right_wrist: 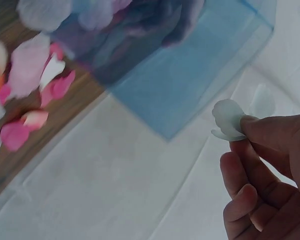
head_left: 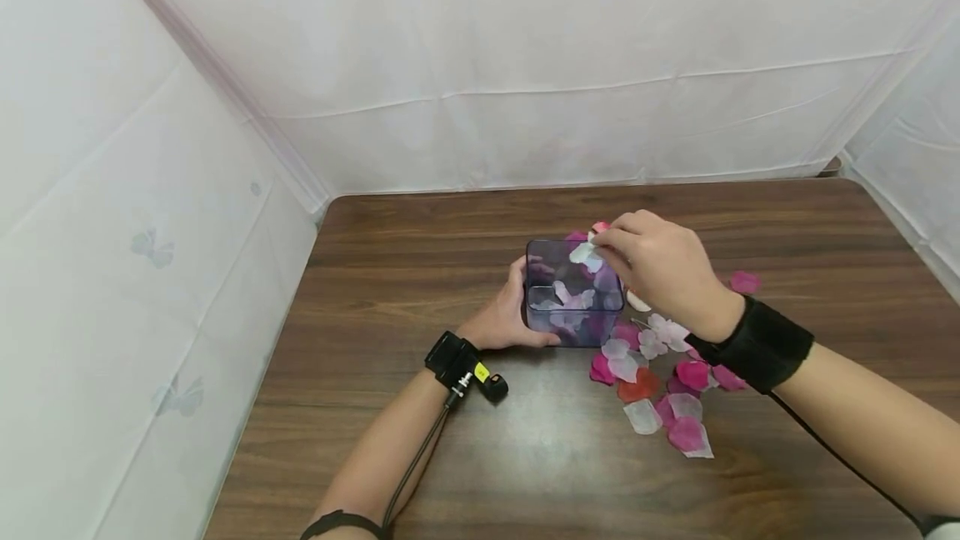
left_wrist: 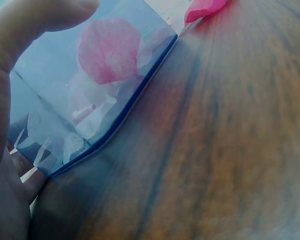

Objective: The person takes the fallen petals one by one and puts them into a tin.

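My left hand (head_left: 497, 317) grips a see-through bluish-purple plastic box (head_left: 543, 255) by its left side, with the thumb along the near wall. Inside the box lie loose white and pale petals (head_left: 570, 298). Through its wall in the left wrist view, a pink petal (left_wrist: 110, 50) shows too. Over the box's far right corner, my right hand (head_left: 663, 265) pinches a white petal (right_wrist: 229, 117) between thumb and forefinger. The other fingers curl loosely below in the right wrist view.
Pink, white and red artificial petals (head_left: 686, 433) lie scattered on the brown wooden table (head_left: 390, 273) right of the box. A few more lie behind it. White sheeting (head_left: 480, 65) hangs along the table's far edge and sides. Cables run from both wristbands.
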The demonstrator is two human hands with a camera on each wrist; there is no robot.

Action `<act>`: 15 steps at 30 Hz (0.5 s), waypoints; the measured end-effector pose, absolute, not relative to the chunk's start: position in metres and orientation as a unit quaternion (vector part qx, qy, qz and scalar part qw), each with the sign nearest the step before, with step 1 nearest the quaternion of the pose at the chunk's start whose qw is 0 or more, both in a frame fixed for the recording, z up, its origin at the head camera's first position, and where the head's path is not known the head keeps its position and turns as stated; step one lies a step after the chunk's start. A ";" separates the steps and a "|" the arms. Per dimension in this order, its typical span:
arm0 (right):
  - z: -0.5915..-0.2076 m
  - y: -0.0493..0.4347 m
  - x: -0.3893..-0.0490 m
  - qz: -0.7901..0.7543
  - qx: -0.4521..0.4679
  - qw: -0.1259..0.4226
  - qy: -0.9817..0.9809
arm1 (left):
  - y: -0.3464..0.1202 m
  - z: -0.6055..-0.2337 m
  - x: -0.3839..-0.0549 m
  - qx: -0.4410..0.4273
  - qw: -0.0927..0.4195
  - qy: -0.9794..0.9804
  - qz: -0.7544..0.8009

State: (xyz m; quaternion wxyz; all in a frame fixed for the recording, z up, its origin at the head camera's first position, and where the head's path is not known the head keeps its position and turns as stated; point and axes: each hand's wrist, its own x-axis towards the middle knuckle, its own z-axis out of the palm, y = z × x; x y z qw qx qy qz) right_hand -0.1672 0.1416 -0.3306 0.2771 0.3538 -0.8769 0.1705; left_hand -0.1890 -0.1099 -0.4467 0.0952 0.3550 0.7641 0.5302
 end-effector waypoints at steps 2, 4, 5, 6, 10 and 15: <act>-0.333 0.135 -0.169 0.165 0.363 0.264 -0.878 | -0.110 -0.456 -0.193 0.349 0.094 0.771 0.524; -0.337 0.129 -0.171 0.159 0.368 0.249 -0.882 | -0.110 -0.464 -0.197 0.339 0.100 0.779 0.518; -0.339 0.126 -0.172 0.155 0.371 0.243 -0.883 | -0.111 -0.465 -0.198 0.335 0.102 0.783 0.513; -0.341 0.124 -0.173 0.152 0.373 0.235 -0.884 | -0.111 -0.465 -0.199 0.332 0.105 0.786 0.511; -0.348 0.116 -0.176 0.147 0.376 0.217 -0.888 | -0.111 -0.465 -0.200 0.327 0.110 0.789 0.508; -0.352 0.112 -0.178 0.140 0.369 0.192 -0.899 | -0.110 -0.464 -0.200 0.329 0.113 0.787 0.510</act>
